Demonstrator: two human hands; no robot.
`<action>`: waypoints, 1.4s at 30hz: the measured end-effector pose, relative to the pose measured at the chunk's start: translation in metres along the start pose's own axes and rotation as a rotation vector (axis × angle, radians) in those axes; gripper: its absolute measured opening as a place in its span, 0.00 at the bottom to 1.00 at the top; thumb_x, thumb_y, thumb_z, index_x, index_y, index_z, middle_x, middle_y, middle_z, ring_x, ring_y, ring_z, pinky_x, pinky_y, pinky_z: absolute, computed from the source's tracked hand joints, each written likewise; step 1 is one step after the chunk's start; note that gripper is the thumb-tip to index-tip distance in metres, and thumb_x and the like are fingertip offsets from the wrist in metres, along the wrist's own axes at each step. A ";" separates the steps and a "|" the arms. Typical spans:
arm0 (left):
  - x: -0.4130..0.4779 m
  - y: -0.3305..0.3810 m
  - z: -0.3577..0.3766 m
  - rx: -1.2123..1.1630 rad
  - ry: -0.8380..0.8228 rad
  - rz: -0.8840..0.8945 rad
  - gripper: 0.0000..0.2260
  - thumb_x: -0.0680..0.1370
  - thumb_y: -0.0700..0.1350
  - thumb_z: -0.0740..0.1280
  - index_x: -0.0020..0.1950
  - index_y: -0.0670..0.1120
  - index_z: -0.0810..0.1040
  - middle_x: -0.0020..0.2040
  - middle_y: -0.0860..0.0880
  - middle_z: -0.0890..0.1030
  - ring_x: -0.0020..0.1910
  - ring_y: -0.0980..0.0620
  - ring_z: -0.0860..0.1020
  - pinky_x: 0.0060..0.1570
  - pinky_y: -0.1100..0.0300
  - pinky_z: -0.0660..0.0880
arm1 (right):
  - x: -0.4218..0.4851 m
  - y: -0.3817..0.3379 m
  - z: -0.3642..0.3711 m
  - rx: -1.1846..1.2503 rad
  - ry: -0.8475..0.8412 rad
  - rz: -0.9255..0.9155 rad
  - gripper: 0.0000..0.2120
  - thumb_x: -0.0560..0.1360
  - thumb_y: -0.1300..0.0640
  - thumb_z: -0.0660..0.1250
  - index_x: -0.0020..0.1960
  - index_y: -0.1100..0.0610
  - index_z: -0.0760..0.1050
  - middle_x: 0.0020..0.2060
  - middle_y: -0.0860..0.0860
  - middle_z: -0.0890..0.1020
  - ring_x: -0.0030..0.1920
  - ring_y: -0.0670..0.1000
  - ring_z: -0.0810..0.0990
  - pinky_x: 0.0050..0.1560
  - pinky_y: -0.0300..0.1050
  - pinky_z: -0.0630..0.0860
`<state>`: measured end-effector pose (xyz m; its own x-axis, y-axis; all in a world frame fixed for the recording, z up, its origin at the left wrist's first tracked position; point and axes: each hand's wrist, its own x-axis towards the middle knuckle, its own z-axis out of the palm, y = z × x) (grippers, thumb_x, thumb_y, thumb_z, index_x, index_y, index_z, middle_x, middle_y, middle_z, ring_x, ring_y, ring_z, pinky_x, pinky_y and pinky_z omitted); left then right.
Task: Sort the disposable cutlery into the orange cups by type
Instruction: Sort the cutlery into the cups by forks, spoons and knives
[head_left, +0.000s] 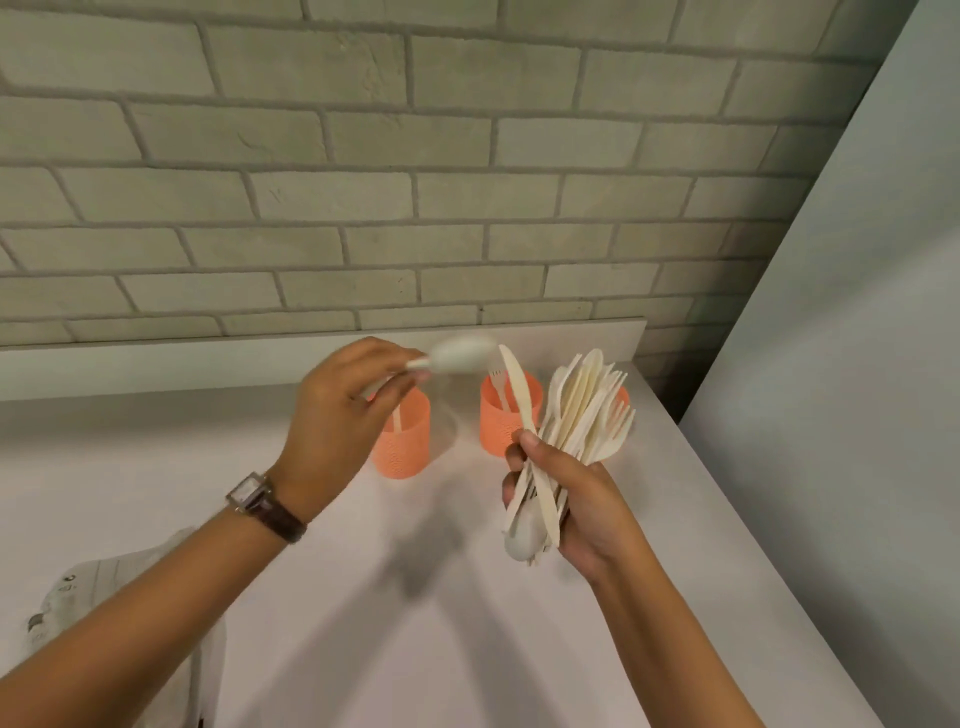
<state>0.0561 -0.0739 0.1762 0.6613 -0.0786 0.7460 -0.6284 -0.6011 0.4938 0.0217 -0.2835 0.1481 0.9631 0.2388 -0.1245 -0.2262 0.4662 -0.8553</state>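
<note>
My left hand (343, 415) pinches a white plastic spoon (457, 354); my right hand (569, 501) grips a cream cutlery bundle (582, 410), half-hiding the rightmost orange cup (623, 397).

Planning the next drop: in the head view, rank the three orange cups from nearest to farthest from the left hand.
1. Left cup: directly under the left hand and its spoon.
2. Middle cup: further right, near the wall.
3. Right cup: far right, mostly hidden behind the bundle that the right hand grips.
</note>
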 end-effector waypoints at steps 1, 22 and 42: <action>-0.003 0.003 0.004 -0.124 0.029 -0.217 0.06 0.76 0.41 0.66 0.47 0.52 0.80 0.42 0.55 0.80 0.42 0.64 0.75 0.46 0.72 0.69 | 0.000 0.000 -0.001 -0.003 0.017 -0.032 0.12 0.68 0.58 0.69 0.48 0.61 0.71 0.32 0.54 0.76 0.27 0.53 0.77 0.30 0.44 0.75; -0.027 0.021 0.067 -0.747 0.072 -0.930 0.07 0.76 0.33 0.63 0.50 0.42 0.76 0.39 0.48 0.78 0.37 0.57 0.80 0.44 0.61 0.80 | -0.002 0.015 -0.022 -0.215 0.414 -0.137 0.08 0.69 0.59 0.73 0.45 0.50 0.77 0.32 0.50 0.81 0.27 0.50 0.77 0.32 0.44 0.77; 0.033 -0.015 0.287 0.284 -0.300 -0.638 0.18 0.71 0.51 0.69 0.60 0.49 0.78 0.62 0.46 0.71 0.63 0.44 0.67 0.61 0.55 0.58 | 0.027 -0.037 -0.176 -0.270 0.571 -0.059 0.20 0.63 0.60 0.78 0.54 0.57 0.79 0.43 0.51 0.85 0.45 0.50 0.83 0.46 0.44 0.76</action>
<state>0.2051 -0.2955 0.0651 0.9697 0.1643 0.1807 0.0159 -0.7808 0.6246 0.0818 -0.4439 0.0876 0.9157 -0.3079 -0.2582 -0.1971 0.2158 -0.9563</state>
